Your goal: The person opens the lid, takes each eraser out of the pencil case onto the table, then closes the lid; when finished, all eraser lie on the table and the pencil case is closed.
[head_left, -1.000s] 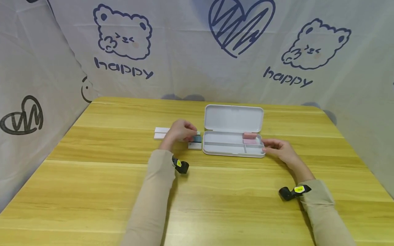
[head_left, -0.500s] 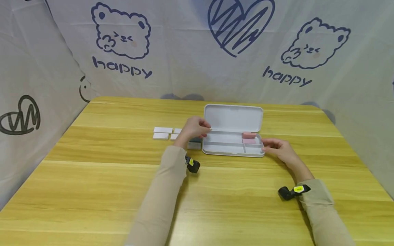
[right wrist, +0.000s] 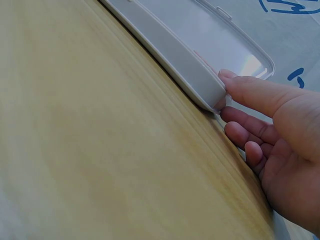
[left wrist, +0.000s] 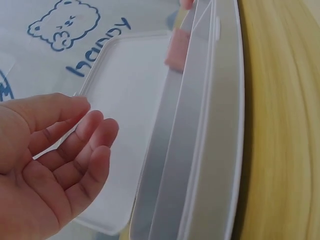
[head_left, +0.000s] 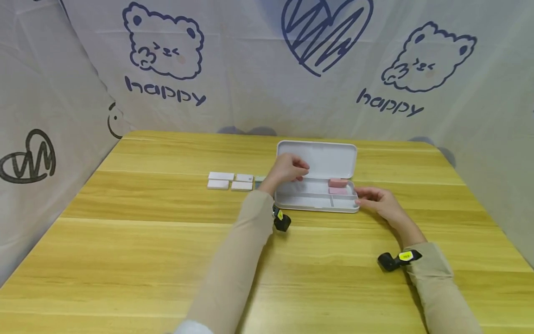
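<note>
A white pencil case (head_left: 304, 202) lies on the table, its lid (head_left: 329, 160) tipped back. Two pink eraser-like blocks, one darker (head_left: 338, 183) and one paler (head_left: 337, 190), sit at the right end of its rear compartment. My left hand (head_left: 288, 168) hovers above the case's left part, in front of the lid. In the left wrist view its fingers hang loosely curled with nothing visible between them. At the right end, my right hand (head_left: 383, 204) pinches the case, thumb (right wrist: 237, 85) on the rim and fingers at the outer side.
Left of the case, several white blocks (head_left: 221, 176) lie in two rows. A green block (head_left: 259, 178) shows partly beside the left wrist; the forearm hides what lies in front of it. Printed cloth (head_left: 246, 69) hangs behind the wooden table (head_left: 125, 260).
My left hand has moved right, from the coloured blocks to above the case. The green block still shows in its place. My right hand keeps its place at the case's end.
</note>
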Demonstrator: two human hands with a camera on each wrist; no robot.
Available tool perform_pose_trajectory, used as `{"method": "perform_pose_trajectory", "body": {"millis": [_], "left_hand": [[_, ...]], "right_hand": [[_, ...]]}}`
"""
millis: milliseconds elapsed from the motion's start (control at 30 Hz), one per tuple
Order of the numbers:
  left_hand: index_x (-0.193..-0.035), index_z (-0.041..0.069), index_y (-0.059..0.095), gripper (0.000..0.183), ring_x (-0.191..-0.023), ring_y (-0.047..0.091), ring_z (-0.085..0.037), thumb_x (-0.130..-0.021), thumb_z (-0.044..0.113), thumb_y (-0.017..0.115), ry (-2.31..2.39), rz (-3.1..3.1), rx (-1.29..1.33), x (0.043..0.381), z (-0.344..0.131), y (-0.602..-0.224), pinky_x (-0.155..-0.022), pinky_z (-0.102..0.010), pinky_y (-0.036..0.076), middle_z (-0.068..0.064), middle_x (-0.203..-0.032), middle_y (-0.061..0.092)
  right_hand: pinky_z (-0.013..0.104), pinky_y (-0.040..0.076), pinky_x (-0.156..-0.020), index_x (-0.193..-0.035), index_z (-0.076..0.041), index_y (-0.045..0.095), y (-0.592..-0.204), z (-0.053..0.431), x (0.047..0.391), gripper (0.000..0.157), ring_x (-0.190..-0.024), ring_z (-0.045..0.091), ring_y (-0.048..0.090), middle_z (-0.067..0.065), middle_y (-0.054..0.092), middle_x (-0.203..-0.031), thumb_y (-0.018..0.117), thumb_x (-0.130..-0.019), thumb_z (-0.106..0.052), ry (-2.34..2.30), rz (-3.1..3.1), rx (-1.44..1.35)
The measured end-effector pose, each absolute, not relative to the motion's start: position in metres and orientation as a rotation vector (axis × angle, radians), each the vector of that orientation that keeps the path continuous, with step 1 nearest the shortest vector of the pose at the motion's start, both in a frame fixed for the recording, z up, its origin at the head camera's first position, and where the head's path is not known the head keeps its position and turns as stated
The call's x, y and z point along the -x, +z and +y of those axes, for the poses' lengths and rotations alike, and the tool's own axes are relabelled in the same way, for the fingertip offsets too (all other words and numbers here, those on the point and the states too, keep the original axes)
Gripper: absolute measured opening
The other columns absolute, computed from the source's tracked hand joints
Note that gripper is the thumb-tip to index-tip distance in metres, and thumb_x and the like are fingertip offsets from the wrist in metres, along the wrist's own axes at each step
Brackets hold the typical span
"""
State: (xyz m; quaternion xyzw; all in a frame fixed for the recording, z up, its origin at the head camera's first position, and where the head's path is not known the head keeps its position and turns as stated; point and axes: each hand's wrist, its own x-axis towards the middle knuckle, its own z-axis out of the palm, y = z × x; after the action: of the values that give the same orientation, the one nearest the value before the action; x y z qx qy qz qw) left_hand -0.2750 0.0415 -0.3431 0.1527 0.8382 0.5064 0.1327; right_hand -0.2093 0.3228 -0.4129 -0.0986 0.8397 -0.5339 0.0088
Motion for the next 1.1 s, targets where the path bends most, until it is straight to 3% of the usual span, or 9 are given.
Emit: {"method": "perform_pose_trajectory", "body": {"millis": [400,1100], "left_hand": [[-0.090,0.004,0.069,0.011,-0.062,0.060,-0.019,-0.082,0.011,0.065,1.540,2.446,-0.402,0.279,0.077,-0.347,-0.051,-0.020,0.043,-0.003,-0.075,0.062],[-0.097,0.004,0.069,0.021,-0.047,0.050,-0.011,-0.076,0.005,0.070,1.468,2.467,-0.424,0.278,0.108,-0.368,-0.046,-0.016,0.038,-0.008,-0.077,0.066]], "right_hand": [[0.016,0.042,-0.065,-0.114,0.012,0.053,-0.412,0.323,0.208,0.042,-0.076,0.006,0.052,-0.010,0.060,-0.086,0.065,-0.082,-0.013,-1.633,2.644,0.283],[0.015,0.043,-0.067,-0.115,0.013,0.051,-0.412,0.322,0.209,0.042,-0.077,0.004,0.053,-0.008,0.062,-0.091,0.065,-0.082,-0.009,-1.689,2.607,0.295]]}}
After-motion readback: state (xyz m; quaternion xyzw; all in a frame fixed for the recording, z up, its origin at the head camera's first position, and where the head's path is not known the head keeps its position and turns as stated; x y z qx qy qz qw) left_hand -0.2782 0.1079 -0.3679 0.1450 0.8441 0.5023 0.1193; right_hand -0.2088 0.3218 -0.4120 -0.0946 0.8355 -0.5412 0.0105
